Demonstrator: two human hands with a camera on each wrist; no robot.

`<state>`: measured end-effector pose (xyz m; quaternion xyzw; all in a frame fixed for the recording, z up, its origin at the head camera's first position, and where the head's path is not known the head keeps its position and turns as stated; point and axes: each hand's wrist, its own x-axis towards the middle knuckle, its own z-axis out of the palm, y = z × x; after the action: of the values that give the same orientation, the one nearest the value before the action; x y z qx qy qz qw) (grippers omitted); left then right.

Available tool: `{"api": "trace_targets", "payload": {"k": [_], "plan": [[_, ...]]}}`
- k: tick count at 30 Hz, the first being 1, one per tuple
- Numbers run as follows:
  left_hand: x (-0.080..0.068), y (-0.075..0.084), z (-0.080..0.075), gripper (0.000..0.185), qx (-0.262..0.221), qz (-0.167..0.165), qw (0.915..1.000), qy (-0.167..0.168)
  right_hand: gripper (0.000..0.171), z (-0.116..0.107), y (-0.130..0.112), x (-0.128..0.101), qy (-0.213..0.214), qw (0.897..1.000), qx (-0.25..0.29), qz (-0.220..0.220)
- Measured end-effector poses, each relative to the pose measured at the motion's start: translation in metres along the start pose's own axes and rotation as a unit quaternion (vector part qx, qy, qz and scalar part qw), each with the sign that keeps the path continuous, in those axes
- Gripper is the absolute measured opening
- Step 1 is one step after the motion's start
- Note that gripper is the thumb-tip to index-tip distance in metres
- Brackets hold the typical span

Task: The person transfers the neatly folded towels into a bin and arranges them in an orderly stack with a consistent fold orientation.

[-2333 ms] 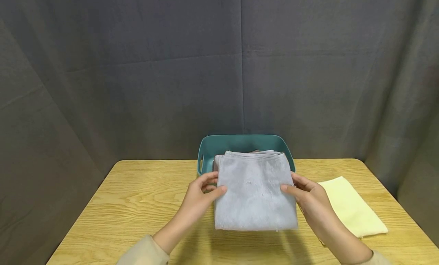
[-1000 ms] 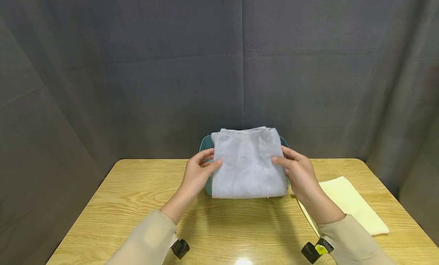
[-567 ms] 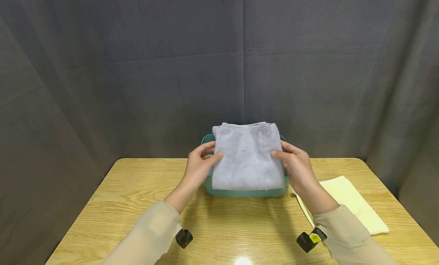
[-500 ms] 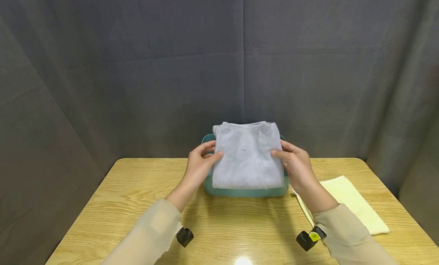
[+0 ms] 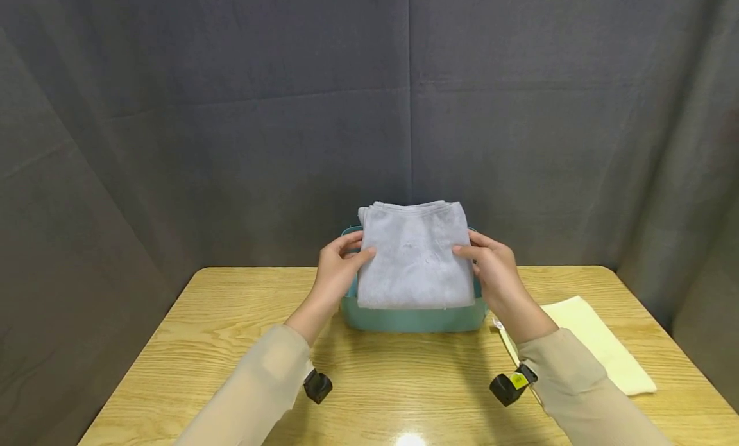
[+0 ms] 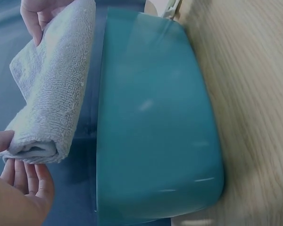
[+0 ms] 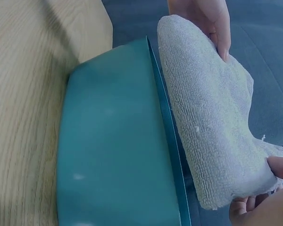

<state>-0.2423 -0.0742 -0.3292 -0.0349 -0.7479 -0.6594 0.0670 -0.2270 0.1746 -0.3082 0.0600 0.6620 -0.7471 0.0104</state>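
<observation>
A folded light-grey towel (image 5: 412,260) is held level between both hands, over a teal bin (image 5: 416,321). My left hand (image 5: 337,266) pinches its left edge, thumb on top and fingers beneath. At the opposite edge my right hand (image 5: 493,266) grips it the same way. Both wrist views show the thick rolled fold of the towel (image 6: 61,84) just above the rim of the bin (image 7: 113,136). In the head view the towel hides most of the bin's opening and whatever lies inside.
A folded pale-yellow cloth (image 5: 600,346) lies on the right of the wooden table (image 5: 231,330), partly behind the right forearm. A dark grey curtain (image 5: 288,144) hangs behind the table's far edge. Small black cameras (image 5: 317,386) are strapped at both wrists.
Both hands have carried the grey towel forward and away from me, from in front of the bin to over it. More of the bin's front wall shows now. The yellow cloth stays put.
</observation>
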Motion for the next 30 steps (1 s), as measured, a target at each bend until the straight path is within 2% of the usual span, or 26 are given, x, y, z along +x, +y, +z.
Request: {"api": "trace_targets", "payload": {"k": [13, 22, 30], "plan": [[0.016, -0.002, 0.003, 0.040, -0.003, -0.019, 0.9997, 0.018, 0.063, 0.006, -0.003, 0.019, 0.016, 0.999, -0.026, 0.016], [0.026, -0.005, 0.005, 0.038, 0.025, -0.017, 0.9992, 0.026, 0.065, 0.009, -0.004, 0.031, 0.033, 0.998, -0.038, 0.038], [0.032, -0.005, 0.007, 0.037, 0.047, -0.027, 0.9984, 0.019, 0.066, 0.010, 0.002, 0.041, 0.046, 0.997, -0.035, 0.054]]}}
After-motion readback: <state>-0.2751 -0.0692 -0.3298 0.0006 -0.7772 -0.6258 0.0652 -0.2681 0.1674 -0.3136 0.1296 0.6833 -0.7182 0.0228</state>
